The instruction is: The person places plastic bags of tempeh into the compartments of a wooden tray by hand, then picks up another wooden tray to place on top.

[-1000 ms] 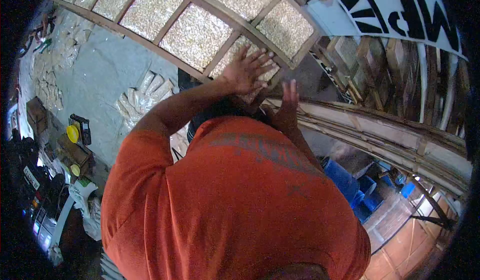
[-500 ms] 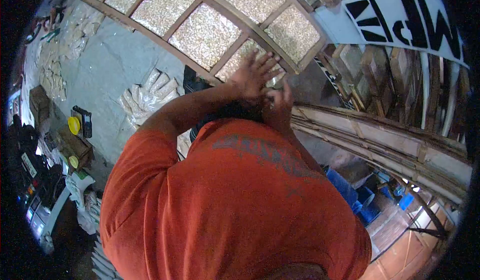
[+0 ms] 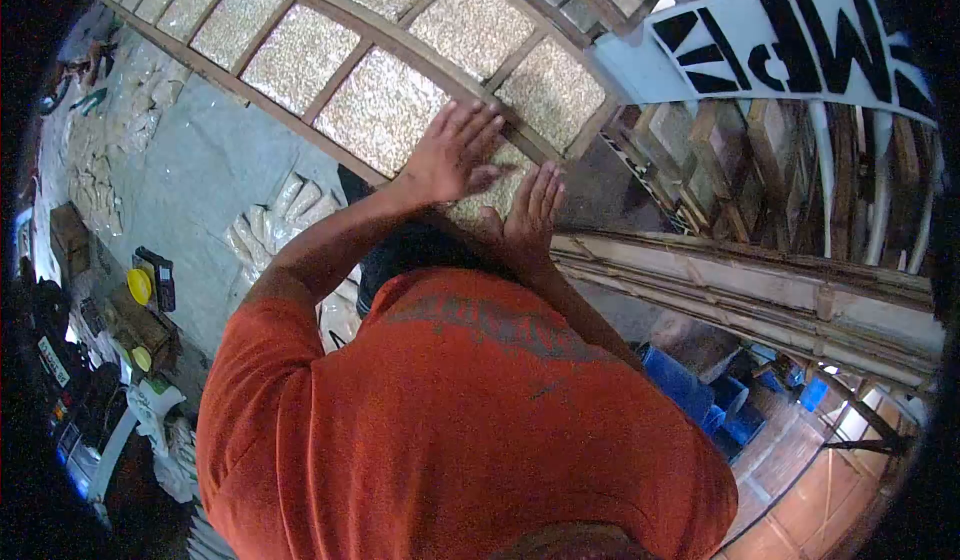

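A long wooden frame (image 3: 345, 60), split by slats into several compartments, stretches across the top of the head view. Pale, grainy pieces (image 3: 385, 110) fill its compartments, with a shiny look on top. My left hand (image 3: 447, 155) lies flat, fingers stretched together, over the near-row compartments by the end of the frame. Beside it, my right hand (image 3: 530, 215) has its fingers extended at the end compartment, thumb apart. Both palms face down and neither hand grips anything. The hands partly cover the end compartment, so its contents show only between them.
Filled clear plastic bags (image 3: 250, 235) lie on the grey floor (image 3: 225, 150) to the left. A yellow round object (image 3: 139, 286) rests near a wooden box. Right of me are a lettered banner (image 3: 770, 45), stacked wooden frames (image 3: 700, 140), long beams (image 3: 740, 285) and blue containers (image 3: 680, 385).
My hands were close together with the left fingers spread; now they are farther apart. The left fingers have closed side by side, and the right fingers have straightened. The view has shifted slightly.
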`<state>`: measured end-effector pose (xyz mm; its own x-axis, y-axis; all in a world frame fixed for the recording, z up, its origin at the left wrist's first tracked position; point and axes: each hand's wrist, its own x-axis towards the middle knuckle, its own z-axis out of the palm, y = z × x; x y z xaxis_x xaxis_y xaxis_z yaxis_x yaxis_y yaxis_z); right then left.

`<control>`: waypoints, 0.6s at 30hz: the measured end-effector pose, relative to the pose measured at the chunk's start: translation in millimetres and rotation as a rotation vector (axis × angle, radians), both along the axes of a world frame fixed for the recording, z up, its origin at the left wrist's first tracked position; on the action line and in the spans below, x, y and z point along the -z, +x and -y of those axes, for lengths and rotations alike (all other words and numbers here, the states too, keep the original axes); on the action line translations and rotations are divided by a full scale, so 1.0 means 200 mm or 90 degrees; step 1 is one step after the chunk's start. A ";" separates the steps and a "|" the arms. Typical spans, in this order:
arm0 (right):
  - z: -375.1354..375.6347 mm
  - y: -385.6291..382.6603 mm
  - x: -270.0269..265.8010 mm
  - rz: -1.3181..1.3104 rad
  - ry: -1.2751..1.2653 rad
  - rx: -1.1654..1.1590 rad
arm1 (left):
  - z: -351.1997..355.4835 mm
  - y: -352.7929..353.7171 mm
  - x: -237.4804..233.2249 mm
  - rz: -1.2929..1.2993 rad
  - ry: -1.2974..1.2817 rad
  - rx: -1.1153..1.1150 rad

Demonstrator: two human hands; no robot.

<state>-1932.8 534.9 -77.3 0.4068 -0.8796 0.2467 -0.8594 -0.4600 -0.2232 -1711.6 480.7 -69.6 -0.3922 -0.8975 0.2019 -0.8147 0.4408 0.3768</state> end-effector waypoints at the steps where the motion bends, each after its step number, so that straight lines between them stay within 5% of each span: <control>1: 0.01 -0.01 0.01 0.001 -0.001 0.003 | 0.00 -0.01 0.01 0.001 -0.001 0.003; 4: 0.04 0.02 0.06 -0.173 0.172 0.029 | 0.00 -0.05 0.00 0.179 0.082 -0.054; 7: 0.11 0.03 0.03 -0.056 0.113 0.104 | 0.02 -0.07 -0.04 0.235 0.091 0.029; 14: 0.68 0.24 -0.12 -0.055 -0.080 0.187 | -0.09 0.16 -0.02 -0.031 0.149 0.121; 18: 0.88 0.55 -0.12 0.004 -0.111 0.165 | -0.31 0.74 -0.05 -0.159 0.078 0.082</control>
